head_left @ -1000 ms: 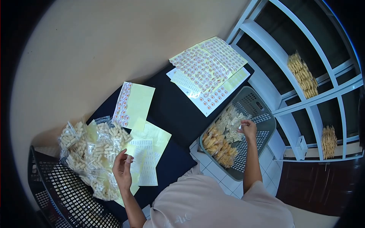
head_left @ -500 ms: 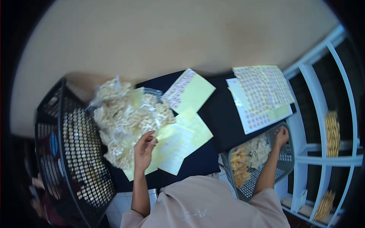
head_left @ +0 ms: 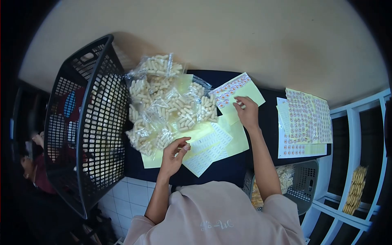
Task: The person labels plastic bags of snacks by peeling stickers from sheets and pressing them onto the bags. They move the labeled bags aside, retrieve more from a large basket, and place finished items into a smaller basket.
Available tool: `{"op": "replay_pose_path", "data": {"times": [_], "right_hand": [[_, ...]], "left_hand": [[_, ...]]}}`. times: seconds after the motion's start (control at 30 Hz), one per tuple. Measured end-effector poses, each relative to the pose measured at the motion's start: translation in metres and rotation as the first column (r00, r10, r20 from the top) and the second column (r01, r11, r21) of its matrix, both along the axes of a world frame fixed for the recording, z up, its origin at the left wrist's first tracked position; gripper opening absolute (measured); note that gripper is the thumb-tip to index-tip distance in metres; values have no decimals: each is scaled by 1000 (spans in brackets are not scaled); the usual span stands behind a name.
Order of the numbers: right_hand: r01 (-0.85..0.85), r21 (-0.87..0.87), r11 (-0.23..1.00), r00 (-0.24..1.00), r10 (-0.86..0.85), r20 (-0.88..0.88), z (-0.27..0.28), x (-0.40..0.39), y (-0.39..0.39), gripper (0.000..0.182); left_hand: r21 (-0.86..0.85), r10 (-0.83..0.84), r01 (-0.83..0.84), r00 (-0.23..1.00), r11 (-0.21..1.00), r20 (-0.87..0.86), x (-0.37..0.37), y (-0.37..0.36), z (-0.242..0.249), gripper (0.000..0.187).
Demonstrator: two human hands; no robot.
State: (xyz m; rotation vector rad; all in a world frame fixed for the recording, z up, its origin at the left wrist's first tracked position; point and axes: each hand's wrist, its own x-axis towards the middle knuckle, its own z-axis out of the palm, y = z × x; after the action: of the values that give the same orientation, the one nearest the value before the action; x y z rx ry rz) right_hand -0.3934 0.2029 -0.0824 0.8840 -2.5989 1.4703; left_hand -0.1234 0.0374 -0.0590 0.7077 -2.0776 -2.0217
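Observation:
My left hand (head_left: 173, 157) is curled above the lower yellow paper, its thumb and fingertips close together; anything between them is too small to tell. Over the sheet of round red stickers (head_left: 232, 90), my right hand (head_left: 247, 111) has its thumb and index finger nearly together at the edge of the sticker rows, and what they hold cannot be made out. Clear bags of pale stick-shaped pieces (head_left: 163, 106) lie piled left of both hands. White label sheets with small print (head_left: 204, 157) rest on the yellow paper (head_left: 237, 141) beside my left hand.
A large dark basket (head_left: 104, 122) stands tilted at the left. More sticker sheets (head_left: 308, 118) lie on the right side of the dark table. Below them a grey basket (head_left: 304, 179) holds bagged food, beside a light blue rack (head_left: 341, 210). Another person (head_left: 43, 173) is at far left.
My right hand has moved from the grey basket up to the sticker sheet. The view has shifted, and my left hand remains near the bags and label sheets.

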Motion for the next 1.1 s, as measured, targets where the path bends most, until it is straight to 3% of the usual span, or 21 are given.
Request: {"op": "replay_pose_path", "data": {"times": [0.07, 0.2, 0.3, 0.4, 0.63, 0.67, 0.73, 0.8, 0.83, 0.9, 1.0, 1.03, 1.1], "right_hand": [[-89, 98, 991, 987, 101, -126, -8, -8, -18, 23], [-124, 204, 971, 976, 157, -154, -33, -21, -29, 18], [-153, 159, 975, 988, 152, 20, -28, -22, -25, 10], [-202, 205, 958, 979, 199, 38, -21, -23, -18, 8], [-240, 160, 957, 956, 205, 208, -18, -31, -6, 9], [-235, 160, 959, 959, 201, 199, -21, -32, -5, 9], [-242, 36, 970, 910, 214, 355, -22, -34, -1, 9], [-234, 25, 972, 902, 207, 380, -21, -31, 4, 10], [-197, -33, 980, 881, 191, 432, -21, -30, 5, 11], [-156, -84, 984, 855, 177, 488, -21, -26, 9, 13], [-119, -155, 981, 877, 177, 447, -25, -15, 8, 13], [-97, -154, 983, 906, 151, 395, -20, -7, 6, 12], [-68, -168, 983, 924, 126, 361, -4, 6, 2, 11]], "left_hand": [[-26, 9, -9, 1000, 1000, -6, 6, -4, 0, 28], [-21, 130, -131, 991, 991, -30, 23, -16, -3, 27], [-39, 189, -189, 982, 981, -2, 32, -22, -5, 26], [-62, 219, -218, 976, 974, 18, 31, -22, -7, 24], [-141, 94, -97, 995, 985, -25, -44, -6, -15, 23], [-218, 139, -140, 990, 966, -21, -62, -6, -14, 27], [-294, 176, -180, 984, 939, -39, -96, -5, -10, 31], [-481, 252, -176, 963, 859, 97, -125, -2, -6, 52], [-480, 247, -177, 965, 859, 87, -135, 0, -6, 52], [-792, 267, -95, 960, 603, 88, -147, 4, -10, 72], [-810, 239, -64, 966, 583, 96, -154, 8, -19, 83], [-811, 237, -65, 967, 582, 93, -153, 8, -15, 83], [-424, 183, -138, 981, 895, 68, -148, 2, -7, 94]]}}
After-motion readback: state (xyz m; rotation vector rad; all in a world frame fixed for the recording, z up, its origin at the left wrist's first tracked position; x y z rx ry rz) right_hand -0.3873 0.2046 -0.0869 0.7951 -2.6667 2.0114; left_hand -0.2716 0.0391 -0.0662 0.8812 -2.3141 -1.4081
